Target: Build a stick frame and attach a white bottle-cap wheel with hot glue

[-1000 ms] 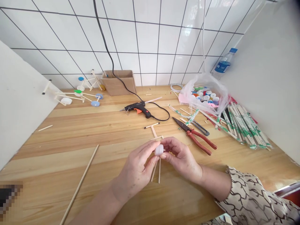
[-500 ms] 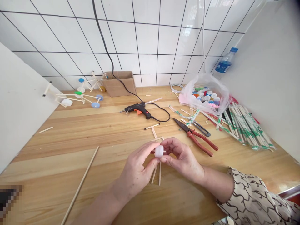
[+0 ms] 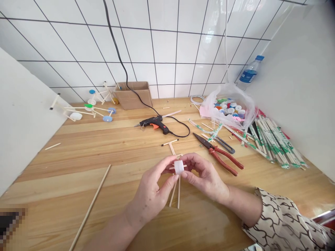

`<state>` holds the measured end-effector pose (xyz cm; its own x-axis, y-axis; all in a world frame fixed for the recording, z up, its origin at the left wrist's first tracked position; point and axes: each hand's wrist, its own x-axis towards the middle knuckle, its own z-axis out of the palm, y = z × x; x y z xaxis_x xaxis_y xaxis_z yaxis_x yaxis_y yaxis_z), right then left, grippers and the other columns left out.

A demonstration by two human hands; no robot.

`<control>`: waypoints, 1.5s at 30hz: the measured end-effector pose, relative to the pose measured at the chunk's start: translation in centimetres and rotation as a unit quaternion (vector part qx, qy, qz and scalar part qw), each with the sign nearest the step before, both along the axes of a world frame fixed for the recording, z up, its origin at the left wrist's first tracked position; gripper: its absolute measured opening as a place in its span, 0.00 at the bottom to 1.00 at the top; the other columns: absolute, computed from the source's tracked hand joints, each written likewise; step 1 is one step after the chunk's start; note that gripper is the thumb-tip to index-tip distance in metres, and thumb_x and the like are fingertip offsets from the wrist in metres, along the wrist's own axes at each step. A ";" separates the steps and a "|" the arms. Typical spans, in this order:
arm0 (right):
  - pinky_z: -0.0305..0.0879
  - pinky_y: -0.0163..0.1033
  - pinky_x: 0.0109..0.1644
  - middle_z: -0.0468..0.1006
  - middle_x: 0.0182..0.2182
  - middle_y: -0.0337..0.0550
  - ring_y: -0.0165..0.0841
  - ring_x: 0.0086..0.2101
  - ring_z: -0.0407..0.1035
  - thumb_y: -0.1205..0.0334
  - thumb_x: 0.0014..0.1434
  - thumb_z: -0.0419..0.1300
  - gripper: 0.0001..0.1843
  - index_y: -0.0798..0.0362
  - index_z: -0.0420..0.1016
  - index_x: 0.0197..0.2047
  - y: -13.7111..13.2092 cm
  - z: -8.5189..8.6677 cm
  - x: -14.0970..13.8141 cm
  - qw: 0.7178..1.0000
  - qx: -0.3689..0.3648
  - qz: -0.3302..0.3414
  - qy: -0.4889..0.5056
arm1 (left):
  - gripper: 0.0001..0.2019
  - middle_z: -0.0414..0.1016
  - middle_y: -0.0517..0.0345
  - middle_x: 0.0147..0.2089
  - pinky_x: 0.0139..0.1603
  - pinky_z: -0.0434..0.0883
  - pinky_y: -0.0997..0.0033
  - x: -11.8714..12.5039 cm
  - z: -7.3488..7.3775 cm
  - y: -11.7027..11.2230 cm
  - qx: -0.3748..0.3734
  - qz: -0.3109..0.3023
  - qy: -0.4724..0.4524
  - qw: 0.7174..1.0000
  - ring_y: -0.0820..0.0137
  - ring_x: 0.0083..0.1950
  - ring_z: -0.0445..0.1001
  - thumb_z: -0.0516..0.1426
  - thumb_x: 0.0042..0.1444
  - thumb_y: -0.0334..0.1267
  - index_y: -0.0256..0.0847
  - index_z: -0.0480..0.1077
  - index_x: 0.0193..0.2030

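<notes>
A white plastic bottle cap (image 3: 179, 167) sits between the fingertips of my left hand (image 3: 151, 190) and my right hand (image 3: 205, 176), both hands pinching it from either side. A thin wooden stick (image 3: 183, 166) runs crosswise through the cap and shows on both sides of it. Just below my hands, a frame of wooden sticks (image 3: 171, 148) lies in a T shape, with two of its legs (image 3: 176, 195) reaching toward me. Its middle part is hidden behind my fingers, so I cannot tell whether the frame touches the cap.
On the wooden bench lie red-handled cutters (image 3: 222, 157), a black glue gun (image 3: 155, 123) with its cord, and a long wooden stick (image 3: 90, 207). Farther back are a plastic bag of bottle caps (image 3: 227, 108), wrapped chopsticks (image 3: 274, 143), a cardboard box (image 3: 132, 96) and stick models with cap wheels (image 3: 86, 112).
The stick now shows clearly on both sides of the cap, which has turned slightly between my fingers. My hands have shifted a little, and the view has tilted slightly.
</notes>
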<state>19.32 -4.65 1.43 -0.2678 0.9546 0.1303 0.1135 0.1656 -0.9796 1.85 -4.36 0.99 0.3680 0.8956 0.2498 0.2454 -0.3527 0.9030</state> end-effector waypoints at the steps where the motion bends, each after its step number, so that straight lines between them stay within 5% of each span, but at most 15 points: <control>1: 0.68 0.40 0.38 0.75 0.36 0.46 0.33 0.35 0.70 0.51 0.57 0.59 0.16 0.53 0.68 0.43 0.0 0.0 0.0 1.000 0.003 -0.002 0.000 | 0.18 0.74 0.53 0.52 0.51 0.72 0.73 0.0 0.0 0.0 -0.020 0.001 -0.019 1.000 0.69 0.49 0.75 0.55 0.57 0.31 0.42 0.63 0.55; 13: 0.68 0.41 0.43 0.73 0.40 0.47 0.34 0.38 0.70 0.55 0.58 0.58 0.15 0.52 0.67 0.46 -0.1 -0.4 0.0 0.999 0.017 0.008 0.037 | 0.07 0.76 0.56 0.43 0.46 0.72 0.73 0.1 -0.1 0.3 -0.090 0.050 -0.049 0.993 0.71 0.43 0.75 0.53 0.58 0.36 0.41 0.68 0.43; 20: 0.68 0.40 0.41 0.73 0.39 0.47 0.33 0.36 0.68 0.55 0.59 0.57 0.15 0.52 0.67 0.47 -0.2 -0.2 0.1 0.999 0.045 0.000 0.003 | 0.06 0.72 0.63 0.27 0.31 0.66 0.79 0.1 1.1 0.5 -0.067 0.057 0.025 0.996 0.76 0.29 0.69 0.54 0.56 0.35 0.39 0.70 0.30; 30: 0.64 0.39 0.38 0.69 0.32 0.42 0.32 0.32 0.63 0.61 0.57 0.59 0.08 0.52 0.70 0.41 0.2 0.1 0.7 0.986 0.132 -0.086 -0.052 | 0.08 0.65 0.65 0.22 0.25 0.62 0.78 0.1 1.0 0.4 -0.074 0.068 0.052 0.994 0.76 0.24 0.63 0.51 0.56 0.36 0.39 0.67 0.28; 45: 0.64 0.36 0.32 0.69 0.26 0.40 0.31 0.27 0.64 0.67 0.58 0.55 0.05 0.52 0.68 0.30 0.2 0.3 0.4 0.982 0.141 -0.060 -0.111 | 0.09 0.64 0.63 0.23 0.27 0.61 0.76 0.3 0.9 0.1 -0.023 0.062 0.085 0.994 0.74 0.25 0.63 0.50 0.58 0.37 0.40 0.64 0.28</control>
